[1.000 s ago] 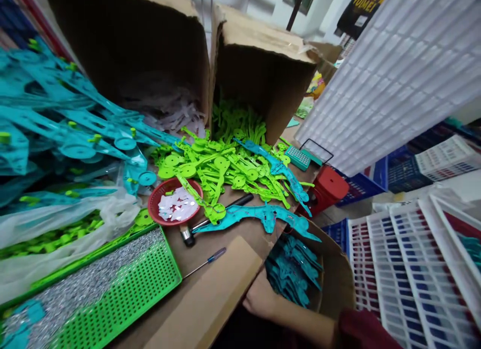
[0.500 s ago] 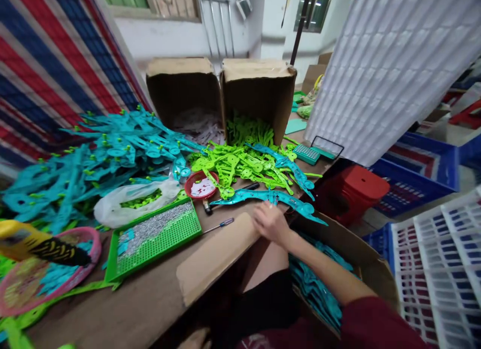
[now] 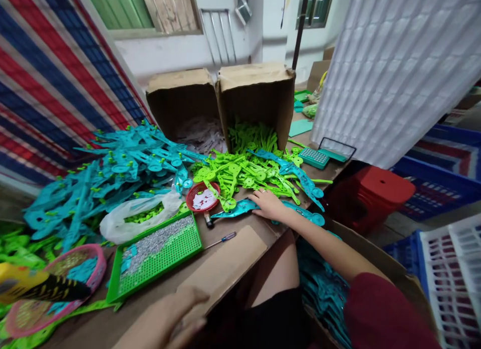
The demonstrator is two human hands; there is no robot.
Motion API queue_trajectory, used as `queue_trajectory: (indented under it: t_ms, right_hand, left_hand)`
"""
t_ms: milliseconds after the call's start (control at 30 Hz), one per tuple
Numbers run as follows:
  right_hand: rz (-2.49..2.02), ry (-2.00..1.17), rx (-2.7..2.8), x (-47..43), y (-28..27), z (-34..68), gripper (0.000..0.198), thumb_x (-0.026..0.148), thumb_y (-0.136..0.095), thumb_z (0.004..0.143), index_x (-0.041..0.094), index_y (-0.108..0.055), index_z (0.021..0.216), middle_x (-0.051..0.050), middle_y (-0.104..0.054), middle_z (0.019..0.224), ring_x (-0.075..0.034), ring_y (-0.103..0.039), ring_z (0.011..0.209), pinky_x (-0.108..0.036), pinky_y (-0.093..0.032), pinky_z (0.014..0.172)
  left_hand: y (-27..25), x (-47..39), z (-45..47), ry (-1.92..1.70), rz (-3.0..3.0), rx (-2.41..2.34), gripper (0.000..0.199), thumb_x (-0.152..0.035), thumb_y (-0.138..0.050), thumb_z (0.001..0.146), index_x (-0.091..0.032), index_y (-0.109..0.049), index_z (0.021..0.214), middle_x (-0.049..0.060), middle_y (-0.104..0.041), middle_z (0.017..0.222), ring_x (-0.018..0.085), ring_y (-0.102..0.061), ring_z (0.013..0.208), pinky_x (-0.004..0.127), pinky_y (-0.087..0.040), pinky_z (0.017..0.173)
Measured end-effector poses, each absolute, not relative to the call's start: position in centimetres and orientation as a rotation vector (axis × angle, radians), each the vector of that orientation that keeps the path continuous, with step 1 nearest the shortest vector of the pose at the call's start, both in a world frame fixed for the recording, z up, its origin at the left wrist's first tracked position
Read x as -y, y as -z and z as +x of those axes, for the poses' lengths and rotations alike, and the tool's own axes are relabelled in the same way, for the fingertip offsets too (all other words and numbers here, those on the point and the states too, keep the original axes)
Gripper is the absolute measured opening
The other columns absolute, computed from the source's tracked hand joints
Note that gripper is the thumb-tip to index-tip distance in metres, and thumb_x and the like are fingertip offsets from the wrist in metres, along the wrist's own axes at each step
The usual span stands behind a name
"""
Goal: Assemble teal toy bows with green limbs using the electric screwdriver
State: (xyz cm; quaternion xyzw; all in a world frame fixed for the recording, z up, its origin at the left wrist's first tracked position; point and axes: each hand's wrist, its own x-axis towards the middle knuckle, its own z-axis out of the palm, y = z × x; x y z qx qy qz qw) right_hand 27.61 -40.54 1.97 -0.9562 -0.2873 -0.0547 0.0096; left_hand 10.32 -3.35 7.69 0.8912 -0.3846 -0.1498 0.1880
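Turquoise bow-shaped part [image 3: 240,207] lies flat on the counter [image 3: 220,226], before the lime-green pieces [image 3: 255,176]. I see the right hand [image 3: 269,205] across its middle, fingers extended; whether they grip, I can't tell. The blurred left hand [image 3: 169,314] is by the cardboard [image 3: 233,254], its grasp unclear. A rimmed green tray [image 3: 178,250] probably stops metal bits [image 3: 152,250] scattering.

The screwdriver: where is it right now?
In the head view, the screwdriver lies on the table in the lower half, just left of centre, between the green tray and the cardboard flap, below and to the left of the right hand.
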Motion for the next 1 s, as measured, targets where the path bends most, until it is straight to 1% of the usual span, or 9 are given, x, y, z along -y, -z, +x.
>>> queue_trajectory:
  t_ms: [67,133,300,400,533,733,833,900,1000]
  right_hand:
    - [-2.976,0.173,0.91,40.5,-1.8,27.9,0.041,0.029,-0.067,0.089,0.014,-0.057,0.125,-0.015,-0.058,0.116,-0.03,-0.052,0.109,-0.039,-0.042,0.089]
    - [-2.961,0.179,0.929,40.4,-1.6,28.1,0.034,0.024,-0.062,0.091,0.013,-0.058,0.122,-0.015,-0.058,0.113,-0.028,-0.054,0.106,-0.038,-0.043,0.088]
    - [-2.932,0.229,0.944,41.2,-2.0,27.7,0.038,0.018,-0.054,0.094,0.011,-0.053,0.131,-0.015,-0.06,0.113,-0.025,-0.058,0.1,-0.037,-0.048,0.087]
    - [-2.873,0.364,0.975,42.6,-3.0,26.7,0.045,0.014,-0.05,0.094,0.008,-0.047,0.139,-0.017,-0.06,0.114,-0.027,-0.059,0.102,-0.04,-0.052,0.086]
    - [-2.659,0.529,1.17,43.6,-5.6,24.3,0.047,0.017,-0.044,0.098,0.011,-0.043,0.144,-0.016,-0.063,0.111,-0.026,-0.062,0.099,-0.039,-0.056,0.081]
    - [-2.432,0.446,1.612,40.6,-8.6,21.3,0.046,0.017,-0.038,0.101,0.016,-0.041,0.147,-0.01,-0.068,0.1,-0.021,-0.063,0.085,-0.035,-0.056,0.074]
    - [-2.294,0.279,1.79,37.5,-7.3,21.2,0.042,0.015,-0.038,0.101,0.015,-0.045,0.142,-0.01,-0.067,0.099,-0.02,-0.063,0.085,-0.033,-0.055,0.073]
    - [-2.23,0.138,1.883,35.0,-5.7,21.7,0.041,0.015,-0.037,0.102,0.014,-0.046,0.141,-0.01,-0.067,0.1,-0.019,-0.062,0.087,-0.032,-0.054,0.072]
    - [-2.143,-0.006,2.04,30.9,-3.3,22.8,0.038,0.017,-0.039,0.102,0.013,-0.05,0.138,-0.011,-0.065,0.097,-0.02,-0.06,0.085,-0.032,-0.052,0.071]
  left_hand:
    - [-7.2,5.3,15.1,0.344,2.531,1.061,0.034,-0.043,-0.048,0.099,-0.035,-0.057,0.131,0.005,-0.065,0.128,0.024,-0.065,0.114,0.037,-0.058,0.091]
    - [-6.6,7.8,20.1,0.068,2.617,1.072,0.034,-0.031,-0.048,0.098,-0.023,-0.055,0.13,0.01,-0.064,0.131,0.025,-0.063,0.119,0.039,-0.056,0.097]
    - [-5.9,12.2,29.5,-0.257,2.733,1.136,0.055,-0.021,-0.07,0.084,-0.012,-0.049,0.134,0.023,-0.047,0.148,0.038,-0.04,0.142,0.057,-0.038,0.114]
    - [-6.7,12.1,30.7,-0.254,2.694,1.237,0.056,-0.03,-0.076,0.082,-0.017,-0.052,0.131,0.017,-0.052,0.147,0.034,-0.036,0.146,0.056,-0.026,0.121]
    - [-9.3,9.8,27.3,-0.329,2.562,1.404,0.061,-0.056,-0.067,0.087,-0.019,-0.051,0.133,0.015,-0.054,0.146,0.029,-0.039,0.145,0.054,-0.015,0.125]
    - [-10.0,4.9,16.9,-0.249,2.5,1.475,0.08,-0.074,-0.055,0.085,-0.017,-0.045,0.14,0.014,-0.054,0.147,0.027,-0.04,0.145,0.049,-0.008,0.127]
    - [-7.0,2.7,11.1,-0.177,2.515,1.284,0.06,-0.058,-0.059,0.093,-0.019,-0.048,0.138,0.012,-0.058,0.143,0.024,-0.046,0.141,0.048,-0.014,0.127]
    - [-4.3,1.4,7.7,-0.191,2.512,1.077,0.04,-0.035,-0.058,0.098,-0.021,-0.051,0.135,0.011,-0.061,0.14,0.021,-0.051,0.137,0.047,-0.025,0.125]
    - [-0.4,-0.1,4.0,-0.36,2.508,0.778,0.031,-0.013,-0.054,0.097,-0.016,-0.056,0.128,0.015,-0.063,0.136,0.022,-0.057,0.13,0.045,-0.044,0.114]
